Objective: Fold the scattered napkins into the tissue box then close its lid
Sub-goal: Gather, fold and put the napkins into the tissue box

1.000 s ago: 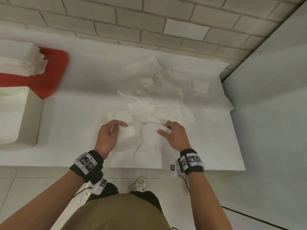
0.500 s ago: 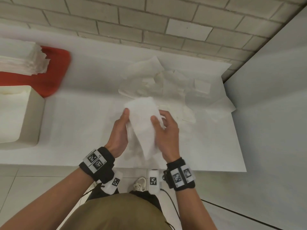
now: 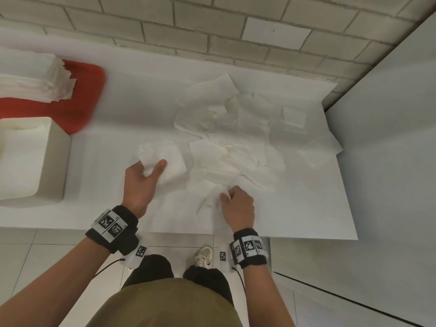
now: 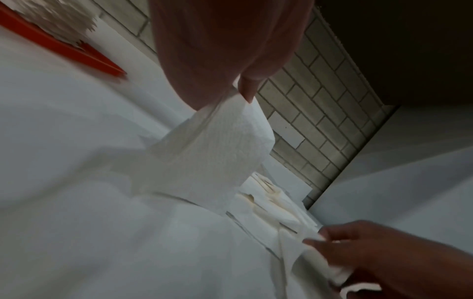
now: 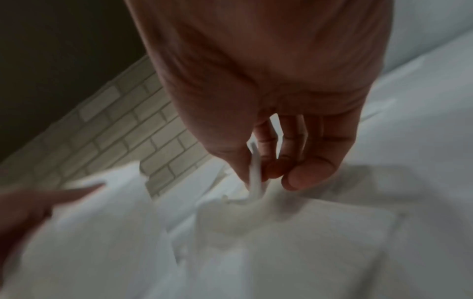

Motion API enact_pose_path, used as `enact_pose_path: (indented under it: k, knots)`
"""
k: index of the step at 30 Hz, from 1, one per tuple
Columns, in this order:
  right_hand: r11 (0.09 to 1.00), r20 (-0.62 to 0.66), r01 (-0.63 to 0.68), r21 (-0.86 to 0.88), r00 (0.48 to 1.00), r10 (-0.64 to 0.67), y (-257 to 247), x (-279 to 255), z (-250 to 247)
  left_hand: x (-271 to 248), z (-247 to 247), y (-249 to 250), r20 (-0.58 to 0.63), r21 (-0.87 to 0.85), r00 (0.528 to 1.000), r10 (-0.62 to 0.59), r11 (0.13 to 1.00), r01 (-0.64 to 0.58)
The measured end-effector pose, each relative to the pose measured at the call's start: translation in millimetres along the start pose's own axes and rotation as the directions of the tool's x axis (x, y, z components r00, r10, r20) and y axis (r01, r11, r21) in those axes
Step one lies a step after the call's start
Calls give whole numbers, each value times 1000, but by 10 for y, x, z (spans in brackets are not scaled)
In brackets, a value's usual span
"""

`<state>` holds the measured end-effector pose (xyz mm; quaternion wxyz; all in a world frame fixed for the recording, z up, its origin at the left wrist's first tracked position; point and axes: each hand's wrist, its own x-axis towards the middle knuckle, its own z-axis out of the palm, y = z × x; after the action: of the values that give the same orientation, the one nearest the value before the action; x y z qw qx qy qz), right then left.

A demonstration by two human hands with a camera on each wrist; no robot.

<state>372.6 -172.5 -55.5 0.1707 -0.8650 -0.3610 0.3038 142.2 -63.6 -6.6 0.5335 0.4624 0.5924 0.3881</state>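
My left hand [image 3: 144,175] grips a folded white napkin [image 3: 165,159] just above the white table, left of the pile; the left wrist view shows the napkin [image 4: 212,149] hanging from thumb and fingers. My right hand [image 3: 236,204] pinches the edge of another napkin [image 3: 212,199] lying at the pile's near side; in the right wrist view the fingertips [image 5: 294,178] squeeze a raised paper fold [image 5: 254,174]. Scattered napkins [image 3: 236,128] cover the table's middle and right. The open cream tissue box [image 3: 30,159] stands at the far left.
A red tray [image 3: 85,90] at the back left carries a stack of white napkins [image 3: 33,83]. A brick wall runs along the back and a grey panel rises on the right. The table's near edge [image 3: 306,237] lies just under my wrists.
Both hands held one napkin up between them; now the left hand carries it to the left alone, and the right hand has dropped to the pile and pinches another napkin.
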Motion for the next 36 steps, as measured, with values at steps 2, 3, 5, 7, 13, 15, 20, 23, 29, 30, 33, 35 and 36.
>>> enact_pose_path:
  k: [2,3,5,7,13,15,20,23,29,30,33,35,36]
  knots:
    - [993,-10,93,78,996,-92,-35,4,-90,34,-69,-39,-9,26,1000,13,1000,-13]
    - [982,1,147,116,989,-148,-83,-30,-198,54,-100,-69,1,46,999,41,998,-41]
    - [947,98,258,193,955,-280,-244,-196,-519,78,-128,-104,25,80,987,156,984,-158]
    - [878,298,369,305,839,-456,-466,-428,-888,70,-122,-75,69,69,959,274,958,-279]
    - [753,399,578,315,639,-658,-1117,-613,-1304,-74,106,142,334,39,919,211,971,-237]
    - [732,316,638,239,662,-680,-1211,-461,-1173,-139,140,218,405,-136,913,40,991,17]
    - [714,225,674,188,678,-700,-1216,-133,-778,-209,203,164,404,-81,914,39,997,-7]
    - [775,8,553,306,812,-583,-1003,121,-809,-116,144,27,274,-9,959,74,997,-74]
    - [879,34,476,-28,879,-475,-72,597,-928,-46,-66,2,123,-77,991,62,996,-52]
    - [851,96,514,-111,858,-505,4,574,-863,-37,-83,9,104,-84,993,63,995,-54]
    - [708,195,620,-338,782,-592,105,528,-559,18,-83,-15,47,-55,996,80,996,-77]
    - [653,187,634,-413,761,-621,105,578,-366,47,-49,-7,19,-40,995,98,994,-97]
    - [652,159,632,-420,758,-632,93,627,-302,53,-26,5,17,-35,994,109,994,-108]
